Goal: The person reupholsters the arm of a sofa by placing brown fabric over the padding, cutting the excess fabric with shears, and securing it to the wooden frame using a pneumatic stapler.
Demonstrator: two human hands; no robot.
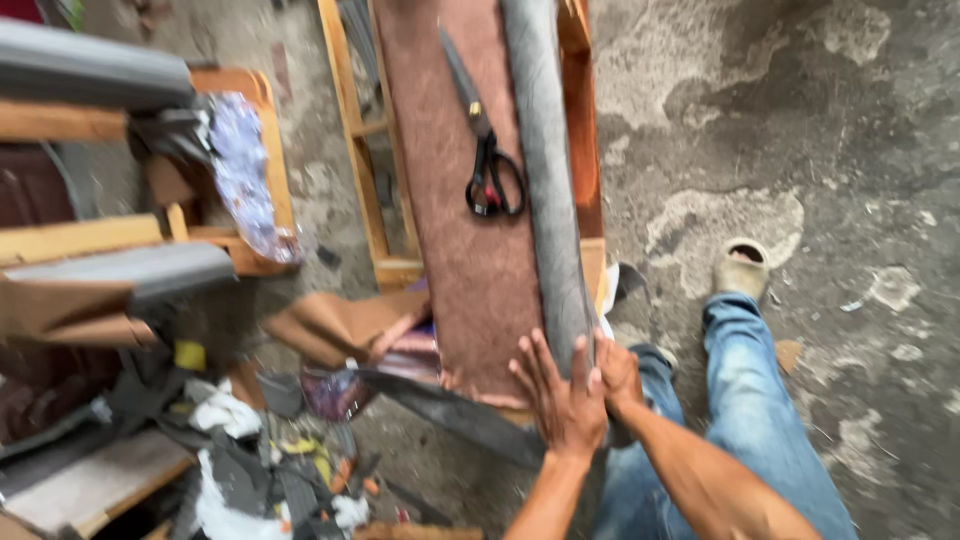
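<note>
At the near end of the wooden frame [372,190], both hands are pressed onto the upholstery job. So far the reddish-brown fabric panel [450,200] is laid flat along the frame, and a long grey padded roll [545,150] runs down its right side. From the look of it the covering is only partly on: the near edge of the brown panel is ragged and loose, and dark grey material [470,415] hangs off below it, so I'd guess trimming and fixing down are left.

The left hand [560,400] is spread wide, fingers fanned, palm flat on the near end of the grey roll where it meets the brown panel. The right hand [620,375] sits just beside it, touching it, fingers more together and curled over the roll's end. Neither one grips a tool.

The black-handled scissors [487,150] lie on the brown panel, well apart from the hands, untouched. Scraps and offcuts [270,470] are piled on the concrete floor [800,130] to the left.
</note>
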